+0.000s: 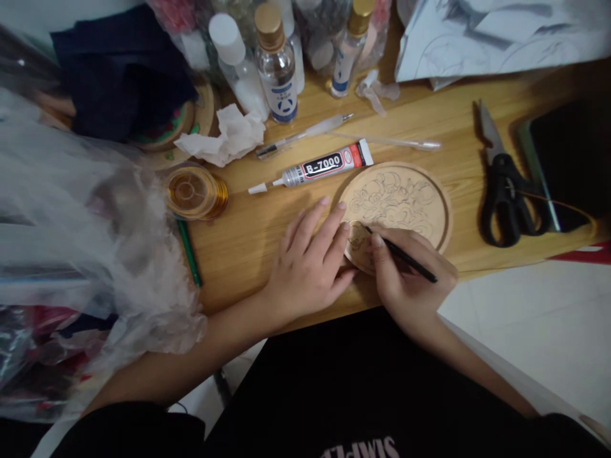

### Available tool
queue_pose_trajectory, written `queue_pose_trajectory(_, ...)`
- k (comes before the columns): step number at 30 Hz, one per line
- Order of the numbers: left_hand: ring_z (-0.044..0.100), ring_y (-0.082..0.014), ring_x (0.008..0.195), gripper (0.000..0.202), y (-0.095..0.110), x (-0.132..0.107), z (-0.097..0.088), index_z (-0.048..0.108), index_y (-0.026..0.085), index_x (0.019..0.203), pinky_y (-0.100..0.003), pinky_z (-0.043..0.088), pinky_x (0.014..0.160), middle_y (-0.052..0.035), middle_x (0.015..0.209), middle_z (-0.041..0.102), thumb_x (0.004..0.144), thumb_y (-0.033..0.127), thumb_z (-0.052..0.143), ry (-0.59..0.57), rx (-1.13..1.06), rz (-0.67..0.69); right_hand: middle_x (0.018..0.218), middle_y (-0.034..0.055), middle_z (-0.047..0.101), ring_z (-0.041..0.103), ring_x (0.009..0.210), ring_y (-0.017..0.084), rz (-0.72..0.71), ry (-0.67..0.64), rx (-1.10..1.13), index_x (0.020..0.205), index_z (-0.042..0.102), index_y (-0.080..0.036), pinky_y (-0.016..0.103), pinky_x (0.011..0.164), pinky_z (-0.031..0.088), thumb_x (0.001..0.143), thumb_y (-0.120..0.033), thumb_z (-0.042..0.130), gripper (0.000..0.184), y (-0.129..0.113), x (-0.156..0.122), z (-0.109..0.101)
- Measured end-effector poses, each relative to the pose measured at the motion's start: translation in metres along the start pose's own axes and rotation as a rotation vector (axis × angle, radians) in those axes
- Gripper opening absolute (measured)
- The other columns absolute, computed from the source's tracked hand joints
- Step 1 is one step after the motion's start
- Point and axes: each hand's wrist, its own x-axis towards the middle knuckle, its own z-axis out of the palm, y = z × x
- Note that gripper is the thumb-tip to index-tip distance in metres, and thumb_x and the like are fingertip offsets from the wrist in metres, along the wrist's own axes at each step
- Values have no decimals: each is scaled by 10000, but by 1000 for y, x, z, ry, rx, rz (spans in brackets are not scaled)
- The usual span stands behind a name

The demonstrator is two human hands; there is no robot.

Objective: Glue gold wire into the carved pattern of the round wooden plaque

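Spreading beneath everything, a wooden tabletop (238, 245) is carrying the work, with a clear plastic bag (90, 191) crowding its left edge. Close to the near edge, a round wooden disc (447, 213) is lying flat, and black-handled scissors (503, 184) are resting apart from it, toward the right edge. The left hand (310, 261) is lying palm down with fingers spread, its fingertips reaching the disc's left side and gripping nothing; the right hand (413, 273), near it but apart, is pinching a slim tool. Across the disc a floral drawing (389, 200) is spreading, so the outlining is looking finished. Just beyond the disc, toward the far edge, a B-7000 glue tube (324, 166) is lying on its side, while a spool (193, 193) of golden wire is sitting beside the bag. The black tool (405, 254) is pointing its tip at the disc's near left part, where a bit of golden wire (356, 240) is curling; fingers are hiding some of this patch. Most drawn lines are showing no wire, so the wirework is apparently only beginning and the larger share is remaining.
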Motion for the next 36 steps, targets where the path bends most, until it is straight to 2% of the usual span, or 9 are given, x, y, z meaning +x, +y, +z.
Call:
queue_pose_trajectory(7,438,-364,1361,454,1,2,-2,551,95,1248,-506,400,1069,-194,1421,529,877,354,585,-13,61,25,912,47,742,707,825,169,-1,-13,-9,970,700,-204,347,766,599,836,-82,634,193,-1,1,-1)
queue_pose_trajectory(14,461,-369,1343,445,1,3,-4,577,75,1208,-492,405,1060,-199,1402,548,868,362,596,-11,94,36,908,53,739,705,827,170,-7,-7,-10,991,701,-199,342,768,595,827,-69,641,218,-2,1,-1)
queue_pose_trajectory(25,432,-371,1368,439,1,2,-2,569,96,1217,-490,384,1070,-188,1437,519,875,371,584,-10,106,38,920,51,743,704,828,159,-5,11,17,971,703,-192,321,772,588,814,-58,656,211,2,0,0)
queue_pose_trajectory(33,433,-362,1373,430,0,2,0,592,122,1188,-489,383,1073,-164,1435,530,861,402,600,13,111,29,926,40,747,704,817,140,122,-10,50,951,714,-179,291,778,593,841,-112,653,143,-1,0,-2)
queue_pose_trajectory(36,450,-363,1358,431,0,2,-1,610,115,1175,-476,392,1066,-154,1432,537,864,413,586,18,137,41,925,43,747,702,808,139,117,10,61,958,715,-175,292,770,596,838,-118,659,144,0,0,-2)
